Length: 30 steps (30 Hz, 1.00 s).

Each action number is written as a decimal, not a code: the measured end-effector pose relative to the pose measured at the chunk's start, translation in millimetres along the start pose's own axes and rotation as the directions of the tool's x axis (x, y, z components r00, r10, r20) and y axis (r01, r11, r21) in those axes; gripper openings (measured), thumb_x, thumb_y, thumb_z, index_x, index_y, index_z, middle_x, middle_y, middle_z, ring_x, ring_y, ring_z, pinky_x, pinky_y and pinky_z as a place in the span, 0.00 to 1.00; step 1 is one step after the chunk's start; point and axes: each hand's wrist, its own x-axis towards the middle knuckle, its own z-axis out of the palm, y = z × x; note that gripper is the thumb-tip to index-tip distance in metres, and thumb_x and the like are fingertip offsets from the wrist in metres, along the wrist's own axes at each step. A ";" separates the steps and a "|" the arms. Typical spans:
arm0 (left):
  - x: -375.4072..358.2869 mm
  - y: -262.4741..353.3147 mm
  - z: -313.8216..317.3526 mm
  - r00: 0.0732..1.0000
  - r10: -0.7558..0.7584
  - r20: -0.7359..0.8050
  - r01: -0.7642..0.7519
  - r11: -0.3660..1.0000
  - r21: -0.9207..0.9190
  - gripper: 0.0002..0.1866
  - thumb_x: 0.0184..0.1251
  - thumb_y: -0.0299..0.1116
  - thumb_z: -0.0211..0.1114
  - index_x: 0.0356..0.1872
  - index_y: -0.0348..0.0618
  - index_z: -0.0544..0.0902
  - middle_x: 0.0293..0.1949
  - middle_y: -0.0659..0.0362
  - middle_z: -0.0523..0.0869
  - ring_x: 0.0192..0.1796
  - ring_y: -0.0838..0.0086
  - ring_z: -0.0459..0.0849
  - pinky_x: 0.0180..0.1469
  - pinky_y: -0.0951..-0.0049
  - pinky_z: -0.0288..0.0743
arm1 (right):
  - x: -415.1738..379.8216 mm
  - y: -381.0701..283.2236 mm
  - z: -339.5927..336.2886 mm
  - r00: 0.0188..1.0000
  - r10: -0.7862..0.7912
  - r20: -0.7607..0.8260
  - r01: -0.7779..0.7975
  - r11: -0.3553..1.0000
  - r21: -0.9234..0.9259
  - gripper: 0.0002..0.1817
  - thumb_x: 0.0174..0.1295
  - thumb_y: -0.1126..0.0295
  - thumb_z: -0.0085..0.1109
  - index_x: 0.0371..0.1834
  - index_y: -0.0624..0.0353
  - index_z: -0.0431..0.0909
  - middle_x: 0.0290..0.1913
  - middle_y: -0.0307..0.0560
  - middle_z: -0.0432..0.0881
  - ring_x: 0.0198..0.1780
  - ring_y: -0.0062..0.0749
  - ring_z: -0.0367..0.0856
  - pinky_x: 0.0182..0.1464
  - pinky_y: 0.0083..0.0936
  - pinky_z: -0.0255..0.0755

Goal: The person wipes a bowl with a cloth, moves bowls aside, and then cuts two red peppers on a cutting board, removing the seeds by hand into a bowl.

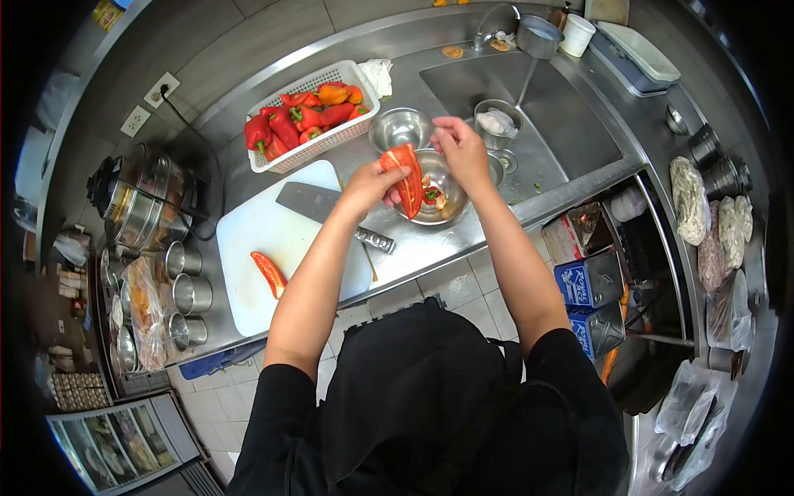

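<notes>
My left hand (371, 187) holds a cut-open red pepper piece (405, 178), its inner side showing, over a metal bowl (449, 195) with seeds and a green stem in it. Above the bowl's right side is my right hand (463, 150), its fingers drawn together; anything between the fingertips is too small to make out. A second metal bowl (400, 129) stands just behind. Under my left forearm, a cleaver (310, 201) lies across the white cutting board (240, 227), where a red pepper slice (269, 274) also rests.
A white basket (279, 160) of red and orange peppers stands at the back left. To the right, water runs from a faucet (488, 35) into the sink (571, 124), which holds a metal pot (499, 124). Metal containers (192, 294) line the board's left side.
</notes>
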 end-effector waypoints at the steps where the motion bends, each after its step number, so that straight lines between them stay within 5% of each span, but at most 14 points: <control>1: 3.7 -9.4 -1.8 0.997 0.010 -0.075 -0.021 0.989 -0.148 0.14 0.70 0.43 0.65 0.39 0.42 0.83 0.27 0.62 0.85 0.25 0.81 0.81 0.27 0.80 0.73 | -2.3 10.7 -1.3 1.000 -0.003 0.000 0.003 1.000 0.001 0.12 0.67 0.62 0.57 0.43 0.58 0.84 0.39 0.52 0.86 0.41 0.39 0.86 0.46 0.32 0.77; 3: 4.1 -14.1 -3.4 0.988 0.011 -0.154 -0.057 0.955 -0.292 0.15 0.71 0.44 0.63 0.41 0.40 0.82 0.29 0.60 0.86 0.27 0.80 0.83 0.28 0.81 0.75 | -15.5 34.3 -5.6 0.983 -0.126 0.133 0.175 0.856 -0.487 0.11 0.69 0.66 0.55 0.46 0.60 0.82 0.42 0.50 0.87 0.42 0.37 0.86 0.47 0.30 0.77; 5: 2.4 -14.4 0.1 0.971 -0.001 -0.239 -0.119 0.865 -0.487 0.18 0.72 0.45 0.62 0.44 0.38 0.81 0.34 0.57 0.88 0.29 0.75 0.86 0.31 0.77 0.79 | -26.2 43.8 -6.6 0.981 -0.073 0.179 0.160 0.828 -0.538 0.13 0.69 0.65 0.54 0.47 0.60 0.82 0.43 0.54 0.86 0.43 0.44 0.85 0.48 0.33 0.76; 9: 1.3 -14.9 5.6 0.967 0.005 -0.254 -0.168 0.764 -0.624 0.19 0.74 0.45 0.60 0.48 0.37 0.79 0.39 0.55 0.87 0.34 0.73 0.87 0.36 0.77 0.80 | -36.3 52.0 8.2 0.985 0.062 0.160 -0.021 0.969 -0.248 0.17 0.69 0.61 0.57 0.53 0.61 0.81 0.44 0.49 0.86 0.42 0.34 0.85 0.45 0.28 0.77; 11: 0.3 -12.6 9.1 0.972 0.030 -0.232 -0.185 0.704 -0.685 0.20 0.74 0.46 0.59 0.50 0.37 0.78 0.41 0.53 0.87 0.37 0.72 0.87 0.39 0.76 0.81 | -36.7 49.6 16.3 0.949 0.159 0.271 -0.152 0.987 -0.047 0.18 0.69 0.64 0.56 0.56 0.63 0.78 0.47 0.48 0.85 0.41 0.30 0.85 0.45 0.24 0.77; 12: 0.4 -12.1 10.6 0.973 0.031 -0.231 -0.185 0.705 -0.684 0.20 0.74 0.46 0.59 0.50 0.37 0.78 0.41 0.53 0.87 0.37 0.72 0.87 0.39 0.76 0.81 | -35.4 30.7 12.1 0.875 0.349 0.337 -0.354 0.934 -0.048 0.18 0.69 0.66 0.57 0.59 0.64 0.75 0.50 0.48 0.84 0.43 0.30 0.84 0.48 0.23 0.77; 16: -0.1 -8.3 11.0 0.961 0.087 -0.261 -0.246 0.700 -0.670 0.20 0.76 0.45 0.56 0.52 0.36 0.77 0.42 0.52 0.87 0.41 0.72 0.87 0.42 0.74 0.81 | -27.8 65.9 4.5 0.856 0.348 0.382 -0.388 0.921 0.031 0.16 0.69 0.68 0.56 0.57 0.63 0.76 0.47 0.47 0.84 0.41 0.26 0.84 0.46 0.22 0.77; 18: -1.0 -6.4 9.8 0.958 0.089 -0.272 -0.256 0.695 -0.672 0.20 0.76 0.45 0.56 0.52 0.36 0.77 0.42 0.52 0.87 0.41 0.71 0.88 0.43 0.74 0.82 | -28.8 64.9 4.7 0.960 0.018 0.281 0.028 0.987 -0.159 0.14 0.69 0.71 0.53 0.55 0.61 0.77 0.45 0.45 0.83 0.40 0.22 0.83 0.42 0.20 0.77; 19: -1.6 -5.8 9.1 0.958 0.083 -0.274 -0.250 0.712 -0.656 0.20 0.76 0.46 0.56 0.52 0.36 0.77 0.42 0.52 0.87 0.41 0.71 0.88 0.43 0.74 0.81 | -29.3 64.7 6.1 0.959 0.018 0.284 0.029 0.987 -0.160 0.14 0.69 0.71 0.53 0.55 0.61 0.77 0.45 0.45 0.83 0.40 0.22 0.83 0.42 0.20 0.77; 22: -0.7 -7.4 10.6 0.961 0.084 -0.262 -0.236 0.744 -0.625 0.20 0.76 0.46 0.56 0.52 0.36 0.77 0.42 0.52 0.87 0.41 0.71 0.88 0.43 0.74 0.81 | -33.6 31.0 9.9 0.965 0.124 0.230 -0.096 0.987 -0.128 0.14 0.66 0.78 0.50 0.52 0.63 0.79 0.44 0.47 0.84 0.40 0.28 0.84 0.45 0.25 0.78; 24: 0.8 -6.5 13.5 0.964 0.097 -0.247 -0.232 0.761 -0.606 0.21 0.76 0.46 0.56 0.52 0.37 0.77 0.42 0.53 0.87 0.41 0.71 0.87 0.43 0.75 0.81 | -27.3 37.8 4.6 0.864 0.335 0.376 -0.359 0.933 -0.009 0.14 0.67 0.74 0.51 0.54 0.61 0.78 0.39 0.44 0.84 0.40 0.21 0.82 0.43 0.19 0.77; 27: -0.5 -5.5 15.4 0.953 0.108 -0.283 -0.258 0.778 -0.573 0.21 0.77 0.47 0.55 0.52 0.37 0.77 0.43 0.53 0.87 0.42 0.71 0.87 0.44 0.75 0.81 | -27.9 52.3 3.3 0.934 0.193 0.301 -0.191 0.981 -0.036 0.14 0.68 0.72 0.52 0.54 0.63 0.77 0.37 0.43 0.83 0.36 0.23 0.82 0.39 0.19 0.78; 30: -0.7 -5.7 16.0 0.950 0.075 -0.302 -0.245 0.777 -0.579 0.21 0.77 0.47 0.55 0.52 0.37 0.77 0.43 0.53 0.87 0.42 0.71 0.87 0.45 0.74 0.80 | -29.8 45.3 4.8 0.906 0.315 0.283 -0.344 0.937 0.061 0.13 0.68 0.74 0.50 0.52 0.66 0.77 0.38 0.44 0.83 0.34 0.24 0.82 0.36 0.19 0.78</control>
